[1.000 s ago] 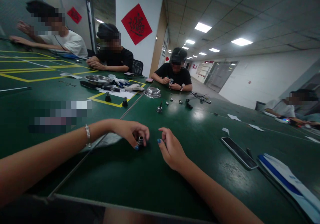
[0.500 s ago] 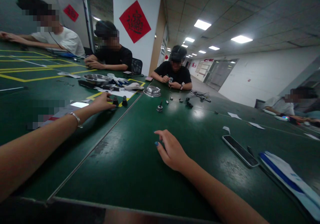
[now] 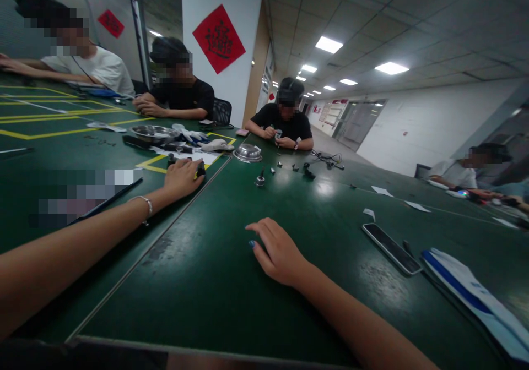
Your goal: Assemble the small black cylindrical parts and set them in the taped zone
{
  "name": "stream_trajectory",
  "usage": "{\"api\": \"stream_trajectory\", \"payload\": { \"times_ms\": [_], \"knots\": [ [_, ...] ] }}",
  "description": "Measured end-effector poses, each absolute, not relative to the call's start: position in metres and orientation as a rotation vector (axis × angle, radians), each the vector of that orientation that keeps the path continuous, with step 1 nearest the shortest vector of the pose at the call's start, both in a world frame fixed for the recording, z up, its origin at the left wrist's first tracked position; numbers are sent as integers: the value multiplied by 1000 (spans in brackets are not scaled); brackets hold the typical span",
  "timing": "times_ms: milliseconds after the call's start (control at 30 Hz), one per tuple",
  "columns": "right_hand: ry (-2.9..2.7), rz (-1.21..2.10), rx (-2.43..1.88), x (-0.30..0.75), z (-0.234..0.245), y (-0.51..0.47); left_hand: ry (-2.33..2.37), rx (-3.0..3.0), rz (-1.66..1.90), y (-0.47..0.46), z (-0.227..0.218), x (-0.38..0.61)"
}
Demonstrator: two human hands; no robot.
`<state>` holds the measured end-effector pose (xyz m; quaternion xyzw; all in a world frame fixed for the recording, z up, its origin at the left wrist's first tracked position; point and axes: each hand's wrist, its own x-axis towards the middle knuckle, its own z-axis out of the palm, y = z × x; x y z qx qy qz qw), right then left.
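Note:
My left hand (image 3: 182,179), with a bracelet at the wrist, reaches across the green table. Its thumb and fingers close around a small black cone-shaped part (image 3: 200,169) that stands on the table. Another dark part (image 3: 171,159) shows just beyond the knuckles. The hand's underside is hidden. My right hand (image 3: 279,251) hovers low over or rests on the bare green surface, thumb and index apart, holding nothing. Farther off, a small metal piece with an upright pin (image 3: 260,178) stands nearest to the right hand's fingertips.
Metal bowls (image 3: 247,152), gloves (image 3: 188,134) and black cables (image 3: 328,159) lie toward the back. To the right are a phone (image 3: 390,249) and a blue-and-white packet (image 3: 467,290). A seam (image 3: 152,242) divides the table. Several people sit around it, one straight across (image 3: 285,122).
My left hand has moved right and onto the black cone-shaped parts, covering one of them. The right hand keeps nearly the same pose. The whole view has shifted slightly.

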<state>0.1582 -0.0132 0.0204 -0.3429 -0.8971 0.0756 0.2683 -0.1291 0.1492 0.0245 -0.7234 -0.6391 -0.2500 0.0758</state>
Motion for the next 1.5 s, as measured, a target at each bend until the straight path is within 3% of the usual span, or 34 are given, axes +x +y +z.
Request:
{"api": "stream_trajectory", "payload": {
  "times_ms": [633,867,1033,1300,1500],
  "knots": [
    [-2569,0,-866,159,19,-17,-1723,-2822,-866,132,27,-106],
    [-2521,11,-897,157,22,-17,-1509,-3128,-720,90,28,-60],
    [-2381,47,-999,158,21,-16,-1511,-3085,-765,55,26,-35],
    [-2331,113,-950,159,16,-11,-1094,-3187,-610,27,3,-20],
    [-2306,48,-1022,158,15,-10,-1151,-3147,-692,22,7,-18]
  ]
}}
